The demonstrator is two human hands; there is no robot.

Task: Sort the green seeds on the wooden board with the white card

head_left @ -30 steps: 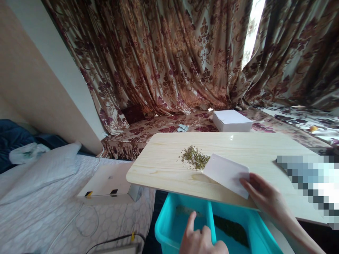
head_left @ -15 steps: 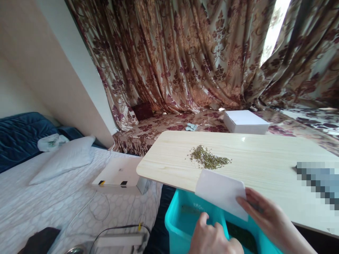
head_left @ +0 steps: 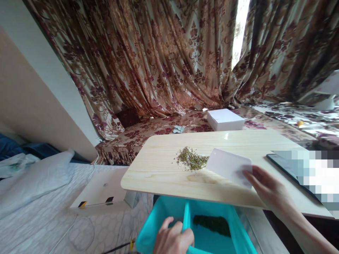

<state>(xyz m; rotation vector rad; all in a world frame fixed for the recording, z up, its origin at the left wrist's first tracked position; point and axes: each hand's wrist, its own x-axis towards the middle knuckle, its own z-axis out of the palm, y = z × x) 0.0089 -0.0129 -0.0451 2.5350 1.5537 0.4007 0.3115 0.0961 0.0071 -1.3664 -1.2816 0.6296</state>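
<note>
My right hand (head_left: 265,180) pinches the right end of a white flexible plastic scraper sheet (head_left: 229,165), held tilted over the table. The sheet's left edge is at a loose pile of small green grains (head_left: 190,157), which look like mung beans, and covers the pile's right side. Below the table's front edge is a teal two-compartment bin (head_left: 239,225). My left hand (head_left: 174,238) has its fingers curled over the bin's middle divider. Dark green matter (head_left: 212,224) lies in the right compartment; my hand partly hides the left one.
The pale wooden table (head_left: 156,165) has rounded corners. A dark-edged flat device (head_left: 288,173), partly pixelated, lies at its right. Behind stands a white box (head_left: 225,120) by the patterned curtain (head_left: 164,60). On the bed at left are a flat white box (head_left: 100,187) and a pillow (head_left: 45,174).
My right hand has raised the sheet from over the bin to the right side of the grain pile. The view has turned right. My left hand now sits on the bin's divider.
</note>
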